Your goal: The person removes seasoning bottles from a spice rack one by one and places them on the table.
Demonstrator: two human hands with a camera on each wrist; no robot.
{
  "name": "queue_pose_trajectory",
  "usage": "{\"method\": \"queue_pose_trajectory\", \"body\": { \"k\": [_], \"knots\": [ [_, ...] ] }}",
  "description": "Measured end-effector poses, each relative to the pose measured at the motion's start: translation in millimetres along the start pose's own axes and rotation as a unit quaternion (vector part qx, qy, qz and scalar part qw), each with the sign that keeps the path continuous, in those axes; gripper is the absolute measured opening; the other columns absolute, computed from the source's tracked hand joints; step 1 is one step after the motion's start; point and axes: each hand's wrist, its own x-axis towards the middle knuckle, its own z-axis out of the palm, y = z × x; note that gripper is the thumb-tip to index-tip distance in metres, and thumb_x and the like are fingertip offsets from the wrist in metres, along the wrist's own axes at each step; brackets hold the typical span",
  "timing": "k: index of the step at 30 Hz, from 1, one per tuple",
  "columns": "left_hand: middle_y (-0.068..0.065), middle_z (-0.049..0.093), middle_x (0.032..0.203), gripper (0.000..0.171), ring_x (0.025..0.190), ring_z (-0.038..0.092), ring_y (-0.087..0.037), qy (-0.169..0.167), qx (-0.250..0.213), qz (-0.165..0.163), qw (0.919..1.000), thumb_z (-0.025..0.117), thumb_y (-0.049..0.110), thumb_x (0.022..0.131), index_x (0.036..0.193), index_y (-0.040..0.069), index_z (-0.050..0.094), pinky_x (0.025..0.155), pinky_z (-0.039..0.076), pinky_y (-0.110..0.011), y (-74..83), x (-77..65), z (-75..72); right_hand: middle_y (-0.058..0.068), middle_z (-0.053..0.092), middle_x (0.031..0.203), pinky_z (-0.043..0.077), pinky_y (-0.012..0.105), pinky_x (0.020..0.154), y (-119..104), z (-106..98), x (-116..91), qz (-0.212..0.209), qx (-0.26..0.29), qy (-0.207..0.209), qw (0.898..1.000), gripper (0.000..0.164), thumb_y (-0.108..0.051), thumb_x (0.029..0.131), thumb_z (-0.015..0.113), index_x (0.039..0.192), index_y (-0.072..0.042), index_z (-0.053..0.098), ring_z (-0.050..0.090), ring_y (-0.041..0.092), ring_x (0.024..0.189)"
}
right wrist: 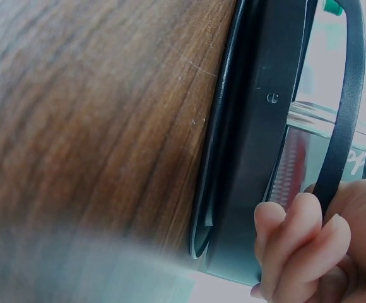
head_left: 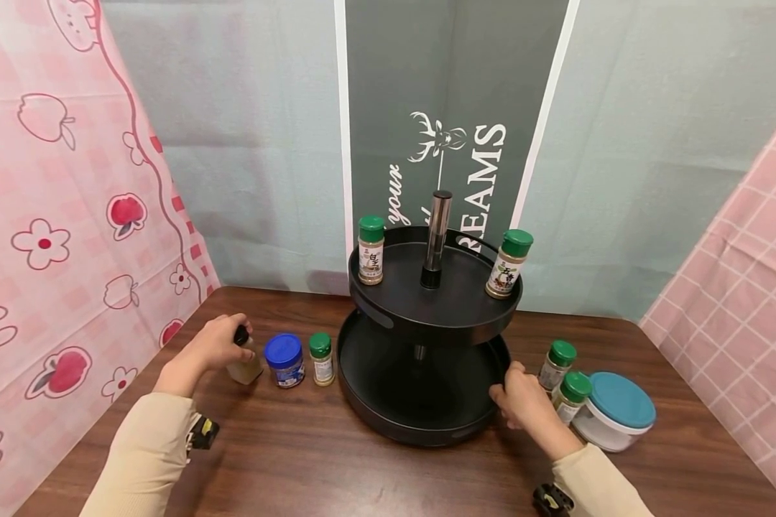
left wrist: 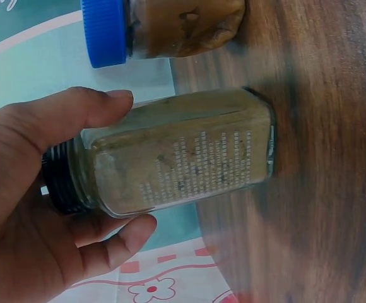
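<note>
At the left, my left hand [head_left: 215,346] grips a square glass spice jar [left wrist: 189,151] with a black lid [left wrist: 63,180]. The jar holds brownish powder, and its fingers and thumb wrap the neck and sides. It tilts slightly; whether its base touches the table I cannot tell. A black two-tier round rack [head_left: 394,391] with a metal centre post [head_left: 437,237] stands mid-table. Curled over the lower tier's rim [right wrist: 350,82] at its right side is my right hand [head_left: 524,398]. A green-capped spice bottle [head_left: 371,251] and another such bottle [head_left: 509,264] stand on the upper tier.
Right of the left hand stand a blue-lidded jar [head_left: 284,361] and a small green-capped bottle [head_left: 322,359]. Beyond the right hand are two green-capped bottles [head_left: 556,365] and a round container with a teal lid [head_left: 621,402]. Fabric curtains [head_left: 265,143] hang behind the table.
</note>
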Motion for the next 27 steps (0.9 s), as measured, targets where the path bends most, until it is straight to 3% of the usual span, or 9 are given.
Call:
{"method": "queue_pose_trajectory", "body": {
  "k": [19, 27],
  "knots": [
    [-0.022, 0.062, 0.094, 0.036, 0.091, 0.053, -0.038, 0.026, 0.006, 0.036, 0.999, 0.071, 0.024, 0.073, 0.097, 0.0, 0.061, 0.079, 0.044, -0.055, 25.1, 14.6, -38.1, 0.008, 0.053, 0.055, 0.045, 0.033, 0.045, -1, 2, -1, -0.004, 0.003, -0.001, 1.0, 0.064, -0.013, 0.086, 0.049, 0.126, 0.023, 0.014, 0.05, 0.017, 0.041],
    [-0.022, 0.059, 0.094, 0.037, 0.09, 0.052, -0.036, 0.036, 0.022, 0.066, 0.9969, 0.07, 0.024, 0.075, 0.1, 0.0, 0.059, 0.078, 0.044, -0.054, 48.0, 29.8, -58.8, 0.008, 0.053, 0.056, 0.045, 0.033, 0.044, -1, 1, -1, 0.001, 0.001, 0.005, 1.0, 0.061, -0.012, 0.085, 0.049, 0.124, 0.023, 0.017, 0.051, 0.017, 0.04]
  ]
}}
